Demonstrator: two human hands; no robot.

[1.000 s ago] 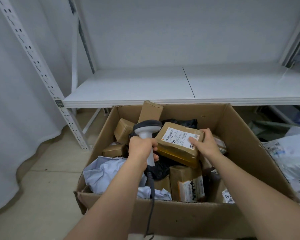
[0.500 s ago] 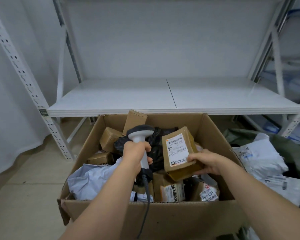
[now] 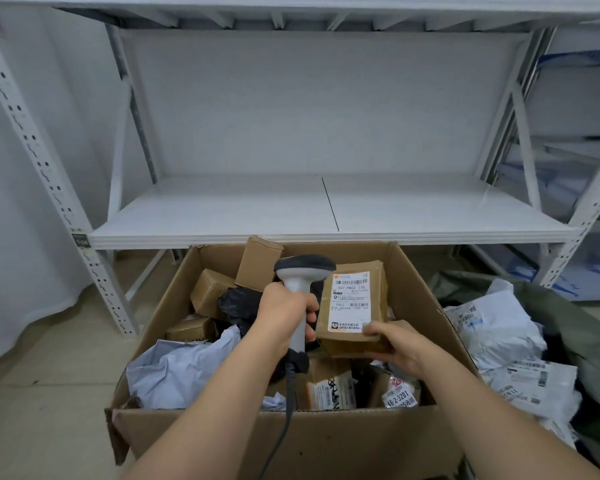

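Note:
My left hand grips the white handle of a corded barcode scanner, whose dark head points away from me. Just right of it, my right hand holds a small brown parcel by its lower edge, upright, with the white shipping label facing me. Both are held above a large open cardboard box filled with several brown parcels, a black bag and a grey mailer.
A white metal shelf stands right behind the box, its board bare, with perforated uprights at left and right. A heap of white mailers on green sacking lies to the right of the box. Tiled floor is at left.
My right hand lifted the brown parcel out of the box and turned it upright with the label toward me. The scanner stayed in my left hand, and my view rose toward the shelf.

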